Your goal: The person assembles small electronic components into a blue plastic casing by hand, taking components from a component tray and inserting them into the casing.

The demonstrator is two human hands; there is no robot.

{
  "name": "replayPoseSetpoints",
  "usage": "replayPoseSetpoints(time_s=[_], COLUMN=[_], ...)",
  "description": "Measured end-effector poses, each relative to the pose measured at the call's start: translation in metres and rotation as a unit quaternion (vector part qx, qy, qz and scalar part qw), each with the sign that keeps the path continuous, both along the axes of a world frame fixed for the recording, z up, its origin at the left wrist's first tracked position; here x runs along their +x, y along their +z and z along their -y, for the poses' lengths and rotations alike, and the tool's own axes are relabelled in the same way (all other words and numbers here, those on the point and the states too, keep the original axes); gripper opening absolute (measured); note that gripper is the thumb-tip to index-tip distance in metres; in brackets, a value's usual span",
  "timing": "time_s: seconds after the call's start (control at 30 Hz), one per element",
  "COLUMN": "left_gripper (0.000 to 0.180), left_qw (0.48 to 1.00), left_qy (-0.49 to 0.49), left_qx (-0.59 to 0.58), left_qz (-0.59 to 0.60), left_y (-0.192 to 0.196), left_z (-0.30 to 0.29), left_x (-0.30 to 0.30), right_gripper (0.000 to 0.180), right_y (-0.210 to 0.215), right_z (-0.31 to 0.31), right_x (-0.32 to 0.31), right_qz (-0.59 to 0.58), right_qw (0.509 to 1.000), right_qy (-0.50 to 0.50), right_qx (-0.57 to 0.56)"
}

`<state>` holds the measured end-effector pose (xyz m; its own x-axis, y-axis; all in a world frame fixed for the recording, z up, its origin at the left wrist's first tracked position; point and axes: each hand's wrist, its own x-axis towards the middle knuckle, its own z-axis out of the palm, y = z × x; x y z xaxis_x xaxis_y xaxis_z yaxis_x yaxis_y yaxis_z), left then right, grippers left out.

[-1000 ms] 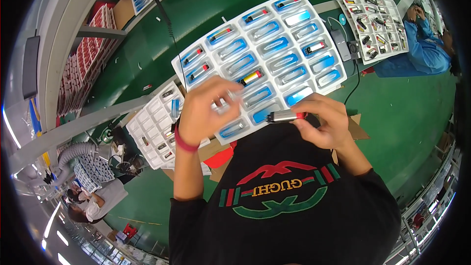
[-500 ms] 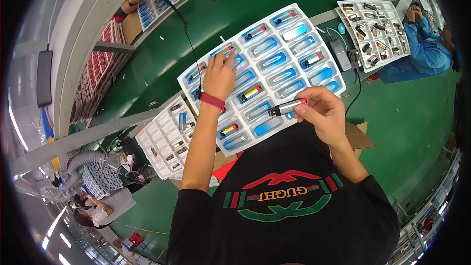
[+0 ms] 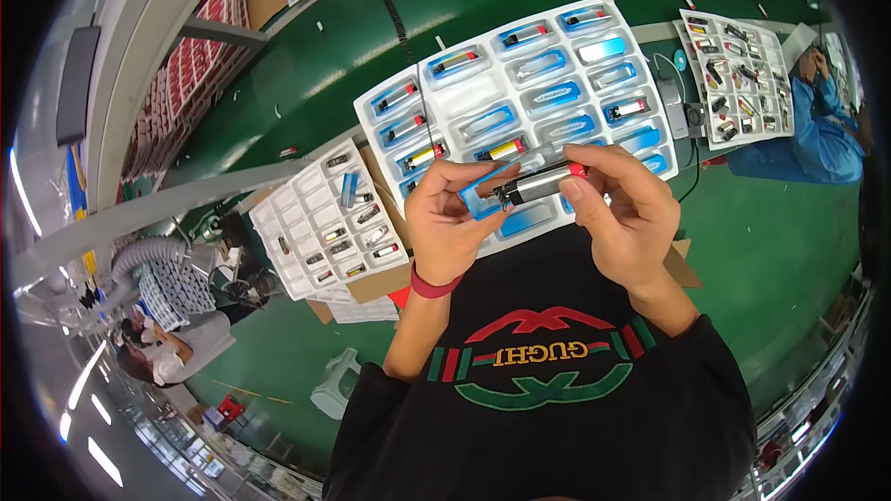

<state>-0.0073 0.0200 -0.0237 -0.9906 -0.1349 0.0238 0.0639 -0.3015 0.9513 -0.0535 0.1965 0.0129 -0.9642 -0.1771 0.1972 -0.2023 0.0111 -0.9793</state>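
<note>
My left hand [image 3: 452, 223] and my right hand [image 3: 620, 213] meet in front of my chest over the near edge of a white compartment tray [image 3: 469, 97]. Between them they hold a slim silver device with a red end [image 3: 538, 183]; my right fingers pinch its red end and my left fingers grip its dark end, with a blue piece just beneath it. The tray's pockets hold several blue cases and similar small devices. A red band circles my left wrist.
A smaller white tray [image 3: 325, 218] with small parts lies left on a cardboard box. Another parts tray [image 3: 733, 74] sits at the far right, by a person in blue [image 3: 817, 130]. The green belt [image 3: 316, 74] runs behind. People sit at lower left.
My left hand came back from the tray's far pockets to my chest and took hold of the device that my right hand carried. Both hands now grip it together.
</note>
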Motion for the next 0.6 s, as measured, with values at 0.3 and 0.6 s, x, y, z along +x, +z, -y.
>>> replayPoseSetpoints(time_s=[0.3,0.6], left_gripper=[0.041,0.042], left_qw=[1.0,0.999], left_qy=[-0.02,-0.007], left_qx=[0.0,-0.015], left_qz=[0.014,-0.029], left_y=[-0.001,-0.003], left_z=[0.001,0.005], left_x=[0.005,0.006], right_gripper=[0.025,0.036], right_y=[-0.002,-0.001], right_z=[0.014,0.021], right_x=[0.006,-0.001], right_qz=[0.009,0.155], right_qw=[0.998,0.983], right_qy=[0.026,0.043], right_qx=[0.056,0.088])
